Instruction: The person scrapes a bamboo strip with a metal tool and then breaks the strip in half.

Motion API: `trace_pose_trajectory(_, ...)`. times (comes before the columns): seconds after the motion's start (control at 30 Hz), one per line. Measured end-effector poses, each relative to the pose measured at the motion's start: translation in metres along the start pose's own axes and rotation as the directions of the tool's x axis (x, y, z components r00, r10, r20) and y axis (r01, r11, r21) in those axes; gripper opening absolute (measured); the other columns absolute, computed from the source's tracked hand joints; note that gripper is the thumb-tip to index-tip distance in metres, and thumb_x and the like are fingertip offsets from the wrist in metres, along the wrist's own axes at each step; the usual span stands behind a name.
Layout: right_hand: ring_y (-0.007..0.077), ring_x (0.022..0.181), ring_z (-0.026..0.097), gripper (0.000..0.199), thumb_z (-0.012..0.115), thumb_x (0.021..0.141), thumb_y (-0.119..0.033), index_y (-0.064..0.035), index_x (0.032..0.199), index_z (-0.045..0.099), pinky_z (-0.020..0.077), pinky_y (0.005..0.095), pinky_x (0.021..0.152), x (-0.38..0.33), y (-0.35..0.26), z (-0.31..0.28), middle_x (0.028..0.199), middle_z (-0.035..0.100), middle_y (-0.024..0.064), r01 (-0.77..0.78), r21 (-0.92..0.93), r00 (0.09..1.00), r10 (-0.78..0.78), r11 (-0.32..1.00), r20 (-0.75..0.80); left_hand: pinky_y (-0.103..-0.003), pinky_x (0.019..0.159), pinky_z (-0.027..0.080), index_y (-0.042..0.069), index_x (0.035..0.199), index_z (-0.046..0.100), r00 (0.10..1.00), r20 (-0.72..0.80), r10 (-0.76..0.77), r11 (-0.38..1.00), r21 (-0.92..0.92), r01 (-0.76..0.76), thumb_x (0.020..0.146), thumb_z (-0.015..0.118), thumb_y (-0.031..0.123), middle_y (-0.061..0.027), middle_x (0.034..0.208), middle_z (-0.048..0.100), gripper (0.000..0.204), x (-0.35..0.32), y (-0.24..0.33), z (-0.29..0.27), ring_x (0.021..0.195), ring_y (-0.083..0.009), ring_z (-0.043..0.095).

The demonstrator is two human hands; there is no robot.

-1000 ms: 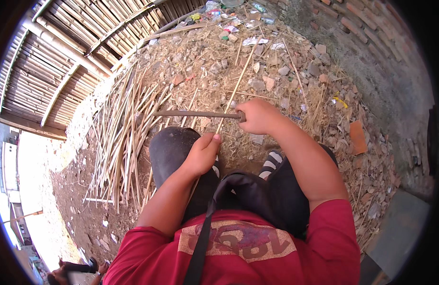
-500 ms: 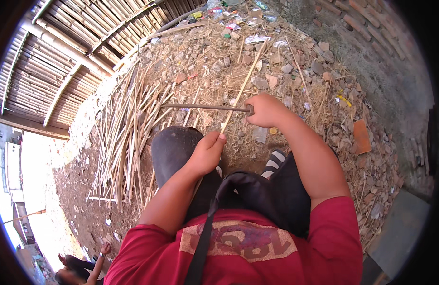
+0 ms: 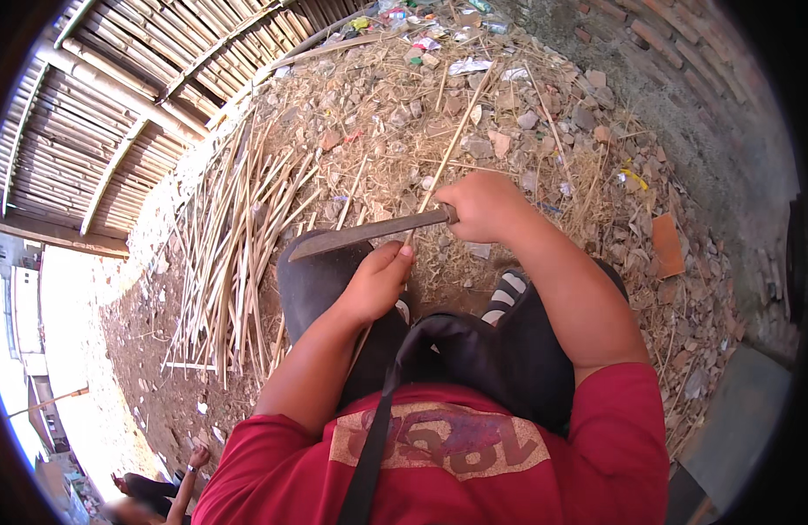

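Observation:
My left hand (image 3: 379, 282) is closed round a long, thin bamboo strip (image 3: 456, 137), thumb on top, beside my left knee. The strip slants away from me over the rubble, and its near end runs back under my forearm. In my right hand (image 3: 489, 207) is the handle of a machete (image 3: 373, 231) with a long dark blade. Its blade points left across the strip, just beyond my left thumb, with the tip over my dark-clad left knee (image 3: 312, 276). Whether the edge touches the strip I cannot tell.
A heap of split bamboo strips (image 3: 237, 254) lies at my left. Bamboo panels (image 3: 115, 114) lean beyond it. Rubble, straw and litter cover the ground. A brick wall (image 3: 684, 87) rises at right, near an orange tile piece (image 3: 667, 246). Another person (image 3: 163, 490) sits at lower left.
My right hand has moved slightly left and nearer to me. The machete has turned so its broad side shows, and its tip has swung from beside the heap to over my knee.

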State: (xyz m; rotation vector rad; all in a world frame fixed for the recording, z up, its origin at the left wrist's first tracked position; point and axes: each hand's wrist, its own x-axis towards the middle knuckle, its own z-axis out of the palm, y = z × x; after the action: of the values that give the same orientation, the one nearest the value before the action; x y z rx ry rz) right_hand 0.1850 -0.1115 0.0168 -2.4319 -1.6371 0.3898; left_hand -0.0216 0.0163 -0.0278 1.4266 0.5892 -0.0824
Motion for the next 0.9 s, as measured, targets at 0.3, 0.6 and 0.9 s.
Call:
trace_pose_trajectory(0.3, 0.0356, 0.085, 0.068, 0.027, 0.069, 0.071, -0.022, -0.0102, 0.095, 0.072, 0.0543, 0.0468, 0.075, 0.001, 0.013, -0.005, 0.084, 0.070, 0.0156, -0.066, 0.083, 0.998, 0.067, 0.994, -0.010, -0.022, 0.047, 0.030, 0.011, 0.091, 0.051, 1.000, 0.014, -0.016, 0.998, -0.069, 0.017, 0.109, 0.046, 0.027, 0.0070, 0.067, 0.042, 0.024, 0.000, 0.004, 0.003, 0.053, -0.0038, 0.036)
trace_pose_trajectory(0.6, 0.0359, 0.092, 0.069, 0.041, 0.068, 0.073, -0.023, -0.0057, 0.110, 0.072, 0.0547, 0.0463, 0.082, 0.000, 0.061, -0.009, 0.095, 0.071, 0.0198, -0.282, 0.278, 0.946, 0.314, 0.918, -0.078, -0.028, 0.062, 0.042, 0.005, 0.094, 0.058, 1.000, -0.018, 0.011, 0.989, 0.148, -0.008, 0.109, 0.046, 0.027, 0.0017, 0.074, 0.051, 0.029, 0.002, -0.004, -0.001, 0.068, -0.0089, 0.048)
trace_pose_trajectory(0.9, 0.0374, 0.099, 0.068, 0.046, 0.071, 0.074, -0.025, -0.0055, 0.115, 0.071, 0.0545, 0.0448, 0.085, 0.005, 0.075, -0.001, 0.104, 0.071, 0.0210, -0.333, 0.406, 0.928, 0.371, 0.851, -0.017, -0.024, 0.054, 0.036, 0.008, 0.092, 0.055, 0.998, 0.051, -0.024, 1.000, 0.011, 0.024, 0.109, 0.045, 0.027, 0.0047, 0.070, 0.046, 0.027, -0.003, -0.002, 0.000, 0.060, -0.0059, 0.041)
